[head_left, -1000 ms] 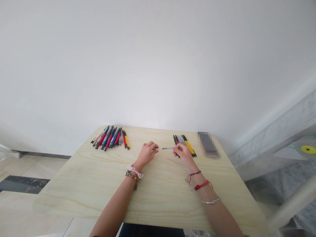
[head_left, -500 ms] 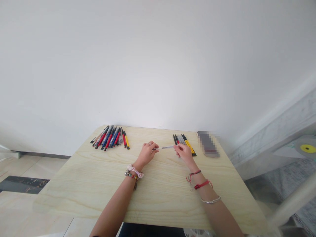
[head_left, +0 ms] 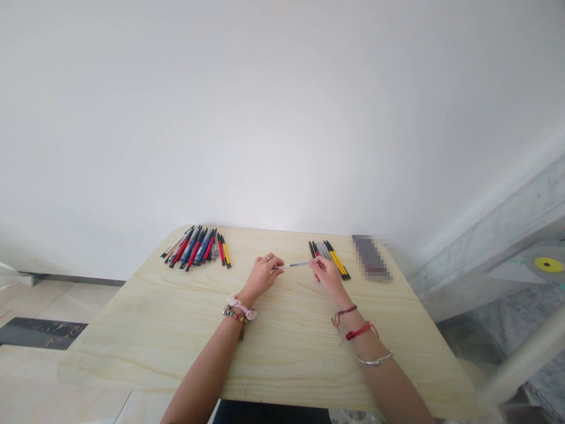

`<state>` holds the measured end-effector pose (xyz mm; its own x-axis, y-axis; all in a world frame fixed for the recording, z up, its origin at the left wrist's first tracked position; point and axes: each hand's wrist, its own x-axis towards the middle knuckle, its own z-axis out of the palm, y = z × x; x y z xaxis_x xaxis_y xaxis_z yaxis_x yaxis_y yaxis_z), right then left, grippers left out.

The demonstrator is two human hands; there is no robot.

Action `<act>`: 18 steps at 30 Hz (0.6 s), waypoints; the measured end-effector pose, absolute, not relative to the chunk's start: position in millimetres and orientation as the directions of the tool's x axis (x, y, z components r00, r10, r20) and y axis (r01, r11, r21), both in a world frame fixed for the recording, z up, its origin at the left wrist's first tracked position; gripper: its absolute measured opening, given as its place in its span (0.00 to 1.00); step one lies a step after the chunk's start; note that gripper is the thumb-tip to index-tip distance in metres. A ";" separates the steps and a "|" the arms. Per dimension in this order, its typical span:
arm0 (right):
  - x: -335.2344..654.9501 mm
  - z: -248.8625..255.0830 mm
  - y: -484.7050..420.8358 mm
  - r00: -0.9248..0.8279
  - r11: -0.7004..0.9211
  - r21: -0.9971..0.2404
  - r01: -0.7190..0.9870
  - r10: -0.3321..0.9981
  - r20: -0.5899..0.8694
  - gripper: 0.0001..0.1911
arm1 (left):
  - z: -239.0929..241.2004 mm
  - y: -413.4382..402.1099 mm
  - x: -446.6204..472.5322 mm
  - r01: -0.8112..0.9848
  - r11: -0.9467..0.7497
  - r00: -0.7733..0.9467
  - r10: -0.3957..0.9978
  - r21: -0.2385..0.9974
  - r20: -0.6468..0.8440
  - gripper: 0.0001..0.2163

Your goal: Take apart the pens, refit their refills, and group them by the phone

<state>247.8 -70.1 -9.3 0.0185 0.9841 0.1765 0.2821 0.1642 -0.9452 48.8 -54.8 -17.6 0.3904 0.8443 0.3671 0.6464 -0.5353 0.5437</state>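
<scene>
My left hand [head_left: 263, 273] and my right hand [head_left: 325, 272] hold a thin clear pen [head_left: 295, 265] between them, level above the middle of the light wooden table [head_left: 282, 353]. Each hand pinches one end of it, fingers closed. A pile of several red, blue, black and yellow pens [head_left: 196, 246] lies at the far left of the table. A smaller row of black, grey and yellow pens [head_left: 332, 255] lies just behind my right hand.
A blurred dark flat object [head_left: 371, 258] lies at the table's far right, beside the small pen row. A white wall stands behind the table. Tiled floor shows at the left, a grey ledge with a yellow disc [head_left: 548, 264] at the right.
</scene>
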 end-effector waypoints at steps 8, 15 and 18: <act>250.0 -7.4 -69.5 -0.026 0.160 -0.960 0.230 0.987 0.158 0.12 | -20.2 -53.7 49.4 0.622 -0.546 0.405 0.838 0.561 0.366 0.03; 249.8 -9.8 -68.2 -0.047 0.154 -0.978 0.140 0.988 0.149 0.13 | -19.8 -53.7 49.0 0.606 -0.547 0.402 0.837 0.577 0.372 0.03; 249.3 -5.5 -68.6 -0.078 0.129 -0.989 0.068 0.989 0.124 0.15 | -19.7 -53.0 48.0 0.596 -0.547 0.400 0.837 0.588 0.374 0.03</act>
